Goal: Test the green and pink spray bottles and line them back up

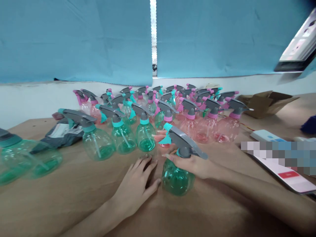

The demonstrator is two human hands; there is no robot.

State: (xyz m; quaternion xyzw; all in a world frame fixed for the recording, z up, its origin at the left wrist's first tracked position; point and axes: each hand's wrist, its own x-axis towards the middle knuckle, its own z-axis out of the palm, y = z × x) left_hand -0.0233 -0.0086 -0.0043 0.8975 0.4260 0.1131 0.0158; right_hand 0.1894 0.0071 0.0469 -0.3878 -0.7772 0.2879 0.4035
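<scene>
A spray bottle (179, 177) with a clear green body, grey head and turquoise nozzle and trigger stands nearest to me on the table. My right hand (192, 164) grips it at the neck from behind and the right, the fingers reaching past it to the left; part of the hand is hidden by the bottle. Just left of it, my left hand (139, 181) rests on the wooden tabletop (81, 194), fingers apart and holding nothing. Beyond the hands stand a green bottle (145, 136) and a pink bottle (189, 126) among several others like them.
More green bottles (45, 158) stand at the left, by a dark plastic package (64, 133). At the right are an open cardboard box (265, 105) and a phone (283, 168) with a lit screen. A blue curtain (79, 39) hangs behind the table.
</scene>
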